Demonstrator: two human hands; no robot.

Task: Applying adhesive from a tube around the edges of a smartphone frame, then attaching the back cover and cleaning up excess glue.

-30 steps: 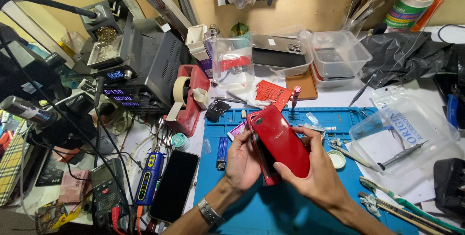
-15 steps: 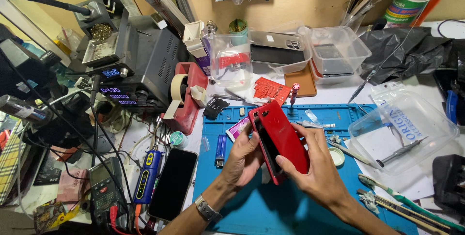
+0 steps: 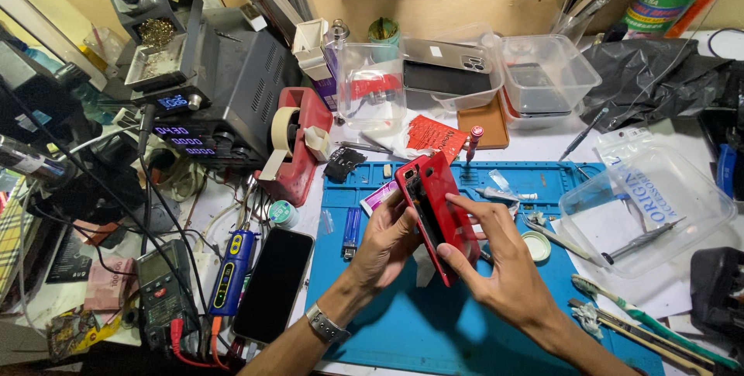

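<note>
Over the blue mat (image 3: 403, 322), head view: red phone (image 3: 442, 205) held edge-up, tilted. Left hand (image 3: 385, 238) grips its lower edge; right hand (image 3: 496, 267) pinches the side. Probably thin, stiff, slick, fragile; best held by the edges.

Your phone casing (image 3: 442, 209) is glossy red with a black inner edge. Your work mat (image 3: 403, 322) is plain blue. The tape dispenser (image 3: 298, 147) is red, its tape roll cream. The flat phone (image 3: 273, 284) is black. The toothbrush (image 3: 635, 318) is green and white.
</note>
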